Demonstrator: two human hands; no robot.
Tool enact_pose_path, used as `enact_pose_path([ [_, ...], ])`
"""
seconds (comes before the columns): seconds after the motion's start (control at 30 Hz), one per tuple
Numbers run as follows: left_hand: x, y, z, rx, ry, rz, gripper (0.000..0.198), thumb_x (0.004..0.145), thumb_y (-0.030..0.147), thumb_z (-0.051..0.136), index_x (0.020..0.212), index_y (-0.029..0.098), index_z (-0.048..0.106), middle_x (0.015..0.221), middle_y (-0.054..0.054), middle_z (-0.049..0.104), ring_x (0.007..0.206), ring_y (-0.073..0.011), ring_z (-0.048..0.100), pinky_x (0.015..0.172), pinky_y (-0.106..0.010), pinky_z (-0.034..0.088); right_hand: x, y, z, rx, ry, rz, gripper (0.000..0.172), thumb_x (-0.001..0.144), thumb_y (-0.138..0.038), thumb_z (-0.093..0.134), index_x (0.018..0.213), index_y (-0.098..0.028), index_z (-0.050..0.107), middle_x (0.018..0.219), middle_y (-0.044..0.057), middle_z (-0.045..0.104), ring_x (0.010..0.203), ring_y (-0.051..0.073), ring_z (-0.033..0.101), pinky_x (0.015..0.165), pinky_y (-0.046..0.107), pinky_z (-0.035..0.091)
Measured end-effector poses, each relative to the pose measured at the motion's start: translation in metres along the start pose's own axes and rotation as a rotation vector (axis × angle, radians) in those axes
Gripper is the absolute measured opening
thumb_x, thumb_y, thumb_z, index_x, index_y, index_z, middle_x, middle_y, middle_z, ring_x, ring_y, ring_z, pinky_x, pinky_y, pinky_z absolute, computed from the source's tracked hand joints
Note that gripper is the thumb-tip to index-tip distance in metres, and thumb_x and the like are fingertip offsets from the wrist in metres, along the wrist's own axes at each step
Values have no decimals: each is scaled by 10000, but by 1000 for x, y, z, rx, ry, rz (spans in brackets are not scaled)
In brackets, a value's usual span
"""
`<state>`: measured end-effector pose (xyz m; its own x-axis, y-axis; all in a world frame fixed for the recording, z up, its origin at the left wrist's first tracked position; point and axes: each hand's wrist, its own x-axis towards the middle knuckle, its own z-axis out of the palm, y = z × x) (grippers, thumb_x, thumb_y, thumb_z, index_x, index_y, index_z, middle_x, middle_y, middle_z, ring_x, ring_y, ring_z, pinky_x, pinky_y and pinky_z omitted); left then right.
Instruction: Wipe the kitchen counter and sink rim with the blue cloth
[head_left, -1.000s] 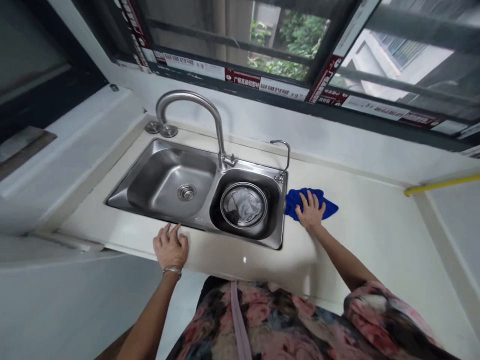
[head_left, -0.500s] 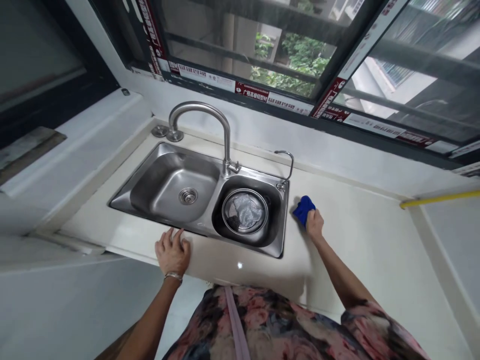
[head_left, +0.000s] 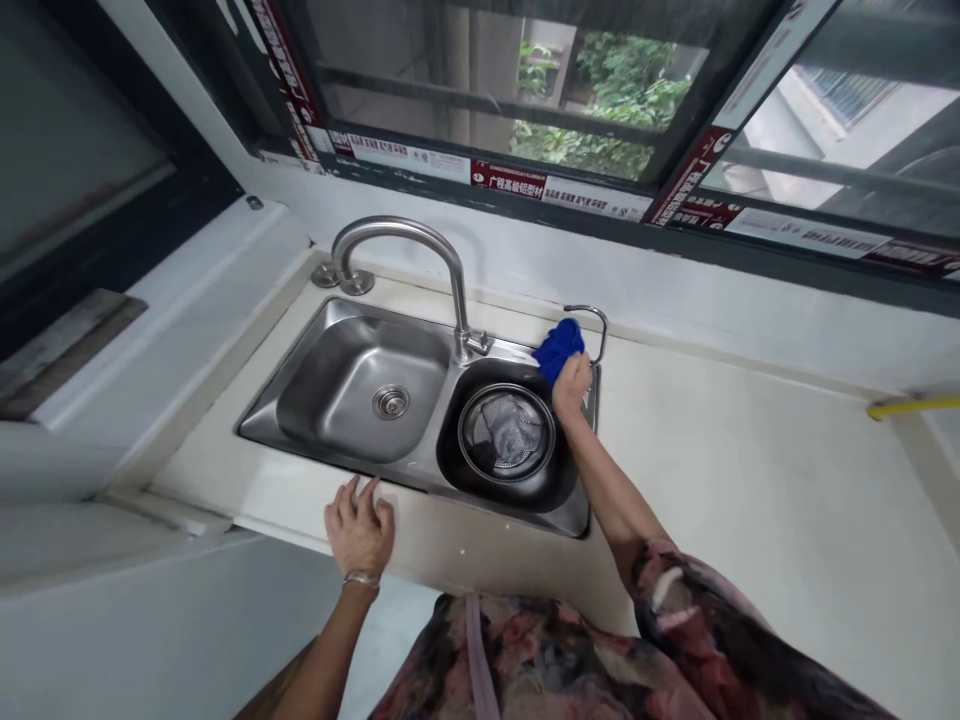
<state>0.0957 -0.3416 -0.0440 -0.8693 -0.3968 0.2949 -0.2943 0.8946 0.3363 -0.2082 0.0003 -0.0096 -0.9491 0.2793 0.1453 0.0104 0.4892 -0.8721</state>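
Observation:
A blue cloth (head_left: 559, 350) is gripped in my right hand (head_left: 572, 386), over the back right corner of the double steel sink (head_left: 420, 470), beside the small thin tap (head_left: 602, 330). My left hand (head_left: 361, 525) rests on the counter's front edge with its fingers apart and holds nothing. A round metal colander (head_left: 507, 432) with grey cloth-like items (head_left: 511, 428) in it sits in the right basin. The left basin (head_left: 367, 390) shows its drain (head_left: 391, 402). Between the basins at the back stands the large curved tap (head_left: 457, 290).
The pale counter (head_left: 735, 480) stretches to the right, where a yellow pipe (head_left: 915, 405) meets the wall. A dark window frame (head_left: 600, 170) runs behind the sink. A ledge with a board (head_left: 75, 345) is at the left.
My right hand has moved left and back with the blue cloth, from the counter to the sink's back right corner. My left hand stays at the counter edge. The view has shifted slightly.

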Motion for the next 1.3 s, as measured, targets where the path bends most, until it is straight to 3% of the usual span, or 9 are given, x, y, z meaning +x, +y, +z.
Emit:
enact_pose_path([
  [0.1, 0, -4, 1, 2, -6, 15, 389, 948, 280, 539, 1304, 201, 673, 1457, -191, 589, 1416, -365, 493, 1182, -589, 345, 24, 1, 7, -127, 175, -50, 623, 1024, -409, 206, 1454, -97, 532, 1529, 283, 498, 1466, 408, 423, 1200, 678, 324],
  [0.27, -1, -8, -1, 23, -58, 33, 440, 949, 263, 525, 1366, 208, 652, 1503, -214, 551, 1458, -391, 452, 1193, -638, 338, 56, 22, 35, -433, 196, 9, 668, 976, -448, 392, 1487, -36, 516, 1659, 355, 286, 1545, 533, 236, 1129, 874, 190],
  [0.37, -3, -8, -2, 40, -82, 23, 451, 950, 257, 520, 1380, 215, 651, 1514, -214, 539, 1476, -393, 438, 1208, -643, 329, 77, 39, 48, -483, 274, 70, 805, 971, -547, 424, 1564, -2, 420, 1625, 395, 298, 1527, 587, 222, 1092, 920, 157],
  [0.47, -5, -7, -2, 67, -79, 19, 453, 958, 243, 513, 1390, 225, 648, 1518, -209, 537, 1498, -390, 422, 1233, -645, 306, 88, 51, 57, -530, 292, 7, 795, 990, -582, 415, 1557, -27, 458, 1616, 358, 349, 1520, 576, 217, 1133, 882, 156],
  [0.63, -5, -3, -1, 90, -30, 32, 392, 970, 229, 526, 1333, 189, 670, 1499, -208, 565, 1500, -377, 438, 1236, -637, 315, 83, 45, 81, -688, 223, -47, 688, 1013, -418, 423, 1523, 40, 470, 1614, 366, 359, 1520, 532, 254, 1169, 786, 232],
  [0.73, -5, -1, -2, 112, -28, 35, 354, 985, 227, 523, 1294, 157, 680, 1501, -208, 569, 1501, -367, 442, 1244, -624, 311, 74, 31, 103, -753, 120, -130, 607, 1011, -336, 429, 1517, -8, 502, 1620, 317, 403, 1523, 459, 317, 1186, 695, 290],
  [0.9, -6, -2, -3, 120, -47, 47, 353, 995, 224, 507, 1298, 158, 675, 1517, -205, 556, 1516, -353, 425, 1259, -620, 290, 72, 9, 133, -653, -170, -470, 518, 1045, -290, 384, 1492, -110, 573, 1599, 176, 517, 1493, 331, 432, 1214, 541, 331],
  [1.1, -8, -5, -3, 132, -46, 71, 341, 986, 197, 530, 1298, 172, 667, 1524, -203, 548, 1528, -354, 414, 1262, -623, 292, 116, -17, 164, -467, -528, -734, 451, 1031, -263, 479, 1437, -159, 648, 1549, 117, 589, 1446, 279, 523, 1216, 462, 399],
  [1.3, -9, -6, -5, 129, -69, 81, 366, 985, 180, 528, 1334, 192, 641, 1539, -199, 528, 1545, -354, 391, 1268, -630, 287, 151, -69, 235, -257, -852, -895, 347, 974, -248, 666, 1314, -220, 729, 1463, 49, 668, 1400, 252, 579, 1226, 434, 457],
])
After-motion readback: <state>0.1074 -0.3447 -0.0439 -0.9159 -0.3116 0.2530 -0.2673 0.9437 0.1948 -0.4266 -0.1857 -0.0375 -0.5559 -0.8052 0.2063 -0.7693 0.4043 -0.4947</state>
